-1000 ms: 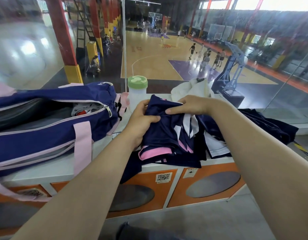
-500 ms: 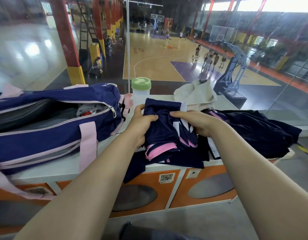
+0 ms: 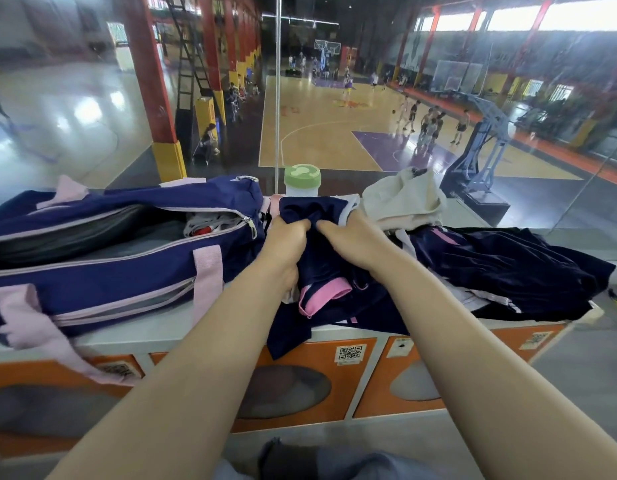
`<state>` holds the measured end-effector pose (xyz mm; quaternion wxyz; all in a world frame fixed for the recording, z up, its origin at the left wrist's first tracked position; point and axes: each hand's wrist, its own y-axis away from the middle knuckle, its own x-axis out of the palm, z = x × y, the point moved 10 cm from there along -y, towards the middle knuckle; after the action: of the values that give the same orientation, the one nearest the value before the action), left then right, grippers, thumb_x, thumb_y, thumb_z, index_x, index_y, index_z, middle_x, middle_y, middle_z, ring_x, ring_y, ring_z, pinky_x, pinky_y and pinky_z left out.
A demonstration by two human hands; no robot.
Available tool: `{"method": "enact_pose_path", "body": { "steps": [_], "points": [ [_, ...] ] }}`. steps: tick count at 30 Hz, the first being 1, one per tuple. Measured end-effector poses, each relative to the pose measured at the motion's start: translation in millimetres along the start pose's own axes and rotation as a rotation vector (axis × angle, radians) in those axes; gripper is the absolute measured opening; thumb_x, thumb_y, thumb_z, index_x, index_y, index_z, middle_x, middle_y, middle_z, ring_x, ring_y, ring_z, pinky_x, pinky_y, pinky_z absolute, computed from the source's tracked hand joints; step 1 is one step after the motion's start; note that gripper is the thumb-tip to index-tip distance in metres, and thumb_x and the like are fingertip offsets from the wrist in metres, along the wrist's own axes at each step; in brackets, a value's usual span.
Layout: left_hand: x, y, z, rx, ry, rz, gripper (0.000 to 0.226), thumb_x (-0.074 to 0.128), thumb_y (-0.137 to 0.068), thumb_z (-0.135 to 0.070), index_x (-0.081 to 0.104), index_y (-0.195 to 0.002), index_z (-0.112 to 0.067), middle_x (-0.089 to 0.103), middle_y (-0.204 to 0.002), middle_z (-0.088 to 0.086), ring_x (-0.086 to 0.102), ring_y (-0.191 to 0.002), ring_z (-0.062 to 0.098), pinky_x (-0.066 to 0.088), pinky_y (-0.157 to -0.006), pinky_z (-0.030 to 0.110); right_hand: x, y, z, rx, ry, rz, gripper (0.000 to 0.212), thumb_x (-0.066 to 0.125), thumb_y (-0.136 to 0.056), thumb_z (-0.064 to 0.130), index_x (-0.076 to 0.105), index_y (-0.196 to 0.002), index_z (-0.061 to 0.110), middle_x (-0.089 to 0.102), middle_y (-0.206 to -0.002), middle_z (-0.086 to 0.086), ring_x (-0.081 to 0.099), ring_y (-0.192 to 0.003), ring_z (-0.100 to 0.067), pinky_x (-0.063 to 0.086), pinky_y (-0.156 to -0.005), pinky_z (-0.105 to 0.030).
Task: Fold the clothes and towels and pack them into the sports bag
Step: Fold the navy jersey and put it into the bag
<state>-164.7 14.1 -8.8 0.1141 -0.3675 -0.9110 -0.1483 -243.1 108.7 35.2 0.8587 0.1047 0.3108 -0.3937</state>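
Left hand [image 3: 287, 242] and right hand [image 3: 352, 239] both grip the navy garment [image 3: 320, 268] with curled fingers, beside the open sports bag [image 3: 127, 271].

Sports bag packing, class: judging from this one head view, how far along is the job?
Done: the sports bag lies unzipped with a light garment already inside. In hand: the left hand and right hand both grip a navy garment with pink trim, mid-fold. Left: the dark pile and the cream cloth, both unpacked.
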Motion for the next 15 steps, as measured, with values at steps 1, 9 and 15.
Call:
{"method": "enact_pose_path", "body": {
  "steps": [1, 9, 15],
  "points": [
    [-2.9, 5.5, -4.0, -0.011, 0.051, -0.015, 0.029, 0.049, -0.094, -0.006, 0.061, -0.119, -0.005, 0.069, -0.104, 0.019, 0.069, -0.086, 0.031, 0.058, -0.072, 0.04, 4.6, 0.1, 9.2, -0.054, 0.017, -0.024, 0.024, 0.054, -0.086, 0.028, 0.059, -0.092, 0.006, 0.063, -0.079, -0.004, 0.058, -0.073, -0.018, 0.042, -0.057, -0.025],
    [-38.5, 32.1, -24.0, -0.173, 0.325, 0.122, 0.067, 0.032, -0.092, -0.07, 0.069, -0.109, -0.017, 0.075, -0.098, 0.007, 0.067, -0.1, 0.024, 0.05, -0.09, 0.039, 63.3, 13.8, 58.1, -0.198, 0.029, 0.191, 0.062, 0.075, -0.078, 0.047, 0.05, -0.13, 0.024, 0.062, -0.111, 0.004, 0.06, -0.098, -0.006, 0.044, -0.072, -0.016],
    [-70.8, 45.5, -35.9, -0.15, 0.052, 0.405, 0.079, 0.012, -0.093, -0.072, 0.055, -0.135, -0.021, 0.065, -0.129, 0.007, 0.061, -0.12, 0.023, 0.045, -0.101, 0.041, 99.7, 18.5, 76.9, -0.13, 0.147, 0.207, 0.081, 0.073, -0.062, 0.058, 0.046, -0.124, 0.014, 0.058, -0.11, -0.005, 0.059, -0.094, -0.018, 0.045, -0.068, -0.025]
  ]
}}
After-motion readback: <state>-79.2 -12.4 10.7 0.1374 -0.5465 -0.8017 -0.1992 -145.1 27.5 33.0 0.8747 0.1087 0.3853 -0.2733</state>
